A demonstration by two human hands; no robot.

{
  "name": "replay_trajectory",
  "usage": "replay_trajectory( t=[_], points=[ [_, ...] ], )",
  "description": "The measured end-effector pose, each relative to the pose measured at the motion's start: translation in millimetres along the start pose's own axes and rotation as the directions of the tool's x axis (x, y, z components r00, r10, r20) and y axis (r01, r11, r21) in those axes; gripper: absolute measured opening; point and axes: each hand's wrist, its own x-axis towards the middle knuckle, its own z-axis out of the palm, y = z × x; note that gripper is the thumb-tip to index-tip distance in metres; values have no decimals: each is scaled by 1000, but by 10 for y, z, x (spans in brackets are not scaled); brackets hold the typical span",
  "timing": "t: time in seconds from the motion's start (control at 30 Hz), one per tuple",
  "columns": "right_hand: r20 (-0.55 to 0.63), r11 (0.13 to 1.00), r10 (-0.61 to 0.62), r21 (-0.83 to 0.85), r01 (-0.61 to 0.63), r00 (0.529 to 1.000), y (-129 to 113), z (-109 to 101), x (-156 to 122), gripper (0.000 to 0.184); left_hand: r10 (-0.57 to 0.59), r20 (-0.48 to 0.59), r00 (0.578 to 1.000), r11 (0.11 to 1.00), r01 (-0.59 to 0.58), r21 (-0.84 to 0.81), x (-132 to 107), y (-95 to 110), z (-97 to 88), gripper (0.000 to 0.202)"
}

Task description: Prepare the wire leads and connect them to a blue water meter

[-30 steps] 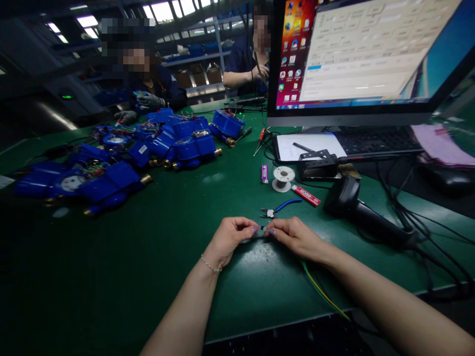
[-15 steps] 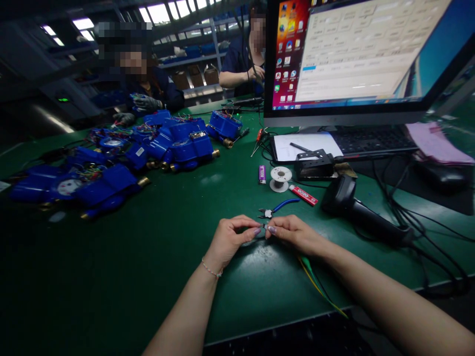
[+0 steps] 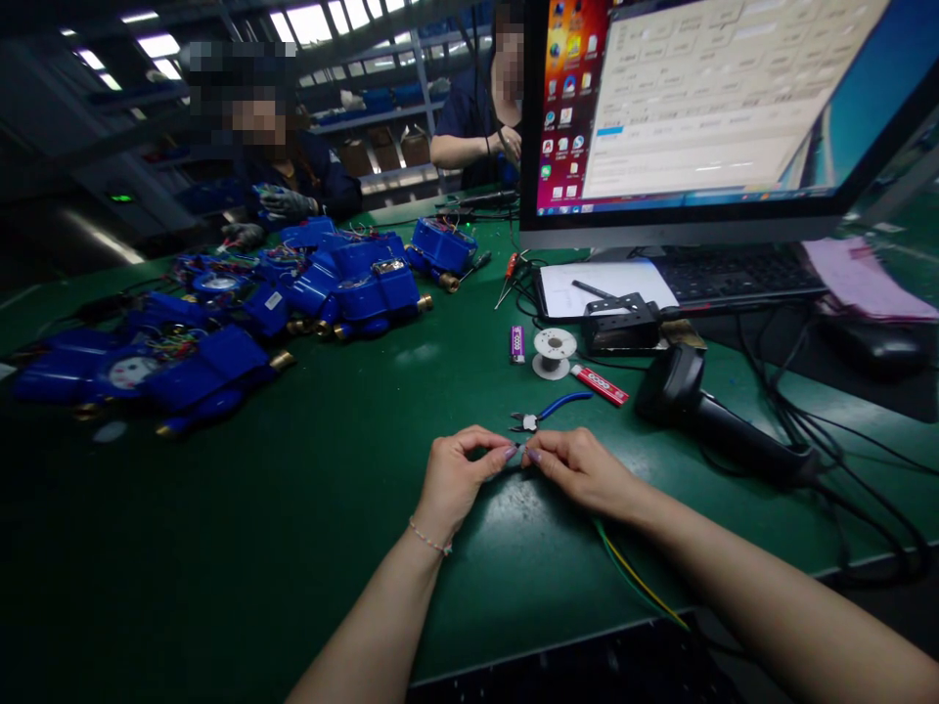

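My left hand [image 3: 456, 477] and my right hand [image 3: 587, 471] meet fingertip to fingertip above the green table. Both are closed in a pinch around a small greyish piece [image 3: 521, 449], mostly covered by the fingers and too small to name. Green and yellow wires [image 3: 632, 567] trail from beneath my right hand to the table's front edge; where their far ends go under the hand is hidden. Just beyond the fingertips lie blue-handled cutting pliers [image 3: 563, 402], jaws pointing left. Behind them stands a white spool [image 3: 553, 344].
Red [image 3: 600, 385] and purple [image 3: 517, 344] packets flank the spool. A black barcode scanner [image 3: 723, 420] with cables lies right, below the keyboard [image 3: 740, 279] and monitor [image 3: 704, 127]. Blue meter bodies [image 3: 212, 376] crowd the left. A screwdriver [image 3: 508, 280] lies farther back. Two people sit across the table.
My fingertips have shifted very slightly and the left wrist has moved a little to the right. The wires beneath my right hand lie closer together. Both pinches stay closed.
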Motion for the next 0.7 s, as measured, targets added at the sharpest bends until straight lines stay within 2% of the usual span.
replay_trajectory(
  t=[0.2,0.47,0.7],
  points=[
    [50,980,21,195,-30,999,46,0,18,30,25,-23,999,996,-27,-87,-2,-37,41,10],
    [119,883,36,460,-87,992,34,1,27,45,241,-60,969,966,-246,-86,-6,-77,92,7],
    [204,829,64,534,-166,977,-19,-33,-3,44,269,-51,962,948,-274,-162,18,-75,85,8]
  ],
)
